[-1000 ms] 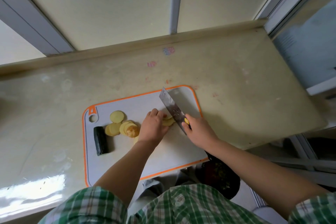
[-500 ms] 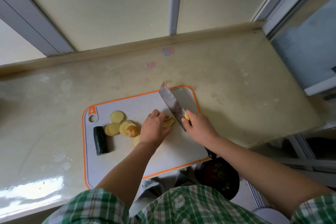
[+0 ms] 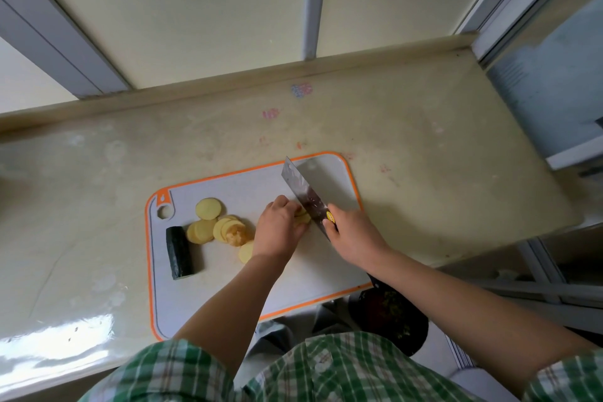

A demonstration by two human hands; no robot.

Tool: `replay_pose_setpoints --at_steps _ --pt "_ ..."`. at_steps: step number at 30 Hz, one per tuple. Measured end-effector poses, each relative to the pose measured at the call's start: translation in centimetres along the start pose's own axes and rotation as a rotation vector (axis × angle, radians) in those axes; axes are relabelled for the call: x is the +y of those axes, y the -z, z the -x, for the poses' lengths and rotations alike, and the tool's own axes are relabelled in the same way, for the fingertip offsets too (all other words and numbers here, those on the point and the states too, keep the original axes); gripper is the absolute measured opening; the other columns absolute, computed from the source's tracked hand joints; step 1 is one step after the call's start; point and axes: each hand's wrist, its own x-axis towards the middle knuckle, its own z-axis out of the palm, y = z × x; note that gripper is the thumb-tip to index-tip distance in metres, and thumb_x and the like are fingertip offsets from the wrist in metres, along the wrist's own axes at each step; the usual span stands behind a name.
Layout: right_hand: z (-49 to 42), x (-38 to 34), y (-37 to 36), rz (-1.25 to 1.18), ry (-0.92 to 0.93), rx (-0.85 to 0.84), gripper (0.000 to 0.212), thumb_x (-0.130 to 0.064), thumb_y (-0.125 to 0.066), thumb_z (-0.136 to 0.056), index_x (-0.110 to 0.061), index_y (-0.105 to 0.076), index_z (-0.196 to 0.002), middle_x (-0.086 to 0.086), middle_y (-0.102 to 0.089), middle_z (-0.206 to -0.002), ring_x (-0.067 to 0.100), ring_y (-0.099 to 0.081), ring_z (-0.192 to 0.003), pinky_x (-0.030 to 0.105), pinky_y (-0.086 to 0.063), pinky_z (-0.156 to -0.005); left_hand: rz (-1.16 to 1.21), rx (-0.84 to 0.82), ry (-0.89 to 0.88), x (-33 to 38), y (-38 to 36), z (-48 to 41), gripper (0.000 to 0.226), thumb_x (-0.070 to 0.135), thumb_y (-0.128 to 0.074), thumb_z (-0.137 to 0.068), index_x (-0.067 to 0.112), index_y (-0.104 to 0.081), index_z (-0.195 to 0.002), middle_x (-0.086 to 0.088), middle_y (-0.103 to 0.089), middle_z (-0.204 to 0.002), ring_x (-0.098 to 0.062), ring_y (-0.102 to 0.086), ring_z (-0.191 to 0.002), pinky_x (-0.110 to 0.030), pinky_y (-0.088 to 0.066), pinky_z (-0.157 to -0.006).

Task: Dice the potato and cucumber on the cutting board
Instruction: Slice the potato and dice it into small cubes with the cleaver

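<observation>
Potato stack (image 3: 301, 217): mid cutting board (image 3: 228, 287), held under the left hand (image 3: 280, 232), grip curled onto it. Loose potato slices (image 3: 210, 208) lie toward the board's left edge. Cucumber piece (image 3: 178, 252) lies beside that edge, long axis far-to-near. Right hand (image 3: 352, 232): grip clamped on the cleaver (image 3: 301, 192), blade slanting toward the board's far edge, against the stack. Board sits at the near edge of the counter (image 3: 424, 157); bare counter right and beyond.
</observation>
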Motion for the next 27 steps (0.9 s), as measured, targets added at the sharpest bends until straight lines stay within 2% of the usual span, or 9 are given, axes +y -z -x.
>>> replay_pose_setpoints --at_steps 5,9,14,19,27 --pt "-0.1 -0.1 -0.6 -0.004 -0.021 -0.019 0.016 -0.023 -0.043 -0.097 -0.009 -0.05 -0.098 0.023 -0.062 -0.083 0.042 -0.059 -0.079 0.037 -0.032 -0.059 0.025 -0.004 0.017 0.1 0.1 -0.1 0.03 0.024 -0.073 -0.079 0.01 -0.069 -0.105 -0.01 -0.058 -0.095 -0.029 -0.057 -0.09 -0.032 -0.039 -0.076" --pt "-0.2 -0.5 -1.5 -0.003 -0.044 -0.032 0.016 -0.021 -0.039 -0.099 -0.008 -0.049 -0.098 0.022 -0.062 -0.088 0.04 -0.059 -0.085 0.036 -0.028 -0.06 0.067 0.007 0.026 0.4 0.3 0.0 0.028 0.021 -0.074 -0.077 0.011 -0.07 -0.103 -0.009 -0.059 -0.093 -0.029 -0.057 -0.087 -0.032 -0.039 -0.075" --pt "-0.2 -0.8 -1.8 0.005 -0.043 0.006 0.019 -0.023 -0.038 -0.1 -0.008 -0.049 -0.1 0.021 -0.062 -0.087 0.041 -0.059 -0.084 0.036 -0.028 -0.06 0.08 -0.004 0.035 0.5 0.5 0.1 0.032 0.023 -0.073 -0.079 0.015 -0.068 -0.109 -0.008 -0.058 -0.094 -0.028 -0.057 -0.09 -0.029 -0.037 -0.075" --pt "-0.8 -0.6 -0.7 -0.044 -0.051 0.043 0.018 -0.024 -0.042 -0.098 -0.008 -0.05 -0.099 0.023 -0.062 -0.081 0.042 -0.059 -0.078 0.038 -0.033 -0.059 0.055 -0.033 0.053 -0.1 0.6 0.5 0.052 0.029 -0.075 -0.078 0.011 -0.058 -0.124 -0.008 -0.056 -0.111 -0.027 -0.056 -0.102 -0.03 -0.041 -0.089" --pt "-0.1 -1.0 -0.3 0.033 -0.012 -0.043 0.017 -0.021 -0.041 -0.098 -0.008 -0.051 -0.101 0.022 -0.063 -0.088 0.04 -0.06 -0.084 0.034 -0.03 -0.06 0.072 0.003 0.073 -0.1 0.5 0.5 0.033 0.027 -0.073 -0.08 0.01 -0.068 -0.108 -0.008 -0.059 -0.099 -0.028 -0.057 -0.092 -0.031 -0.04 -0.08"
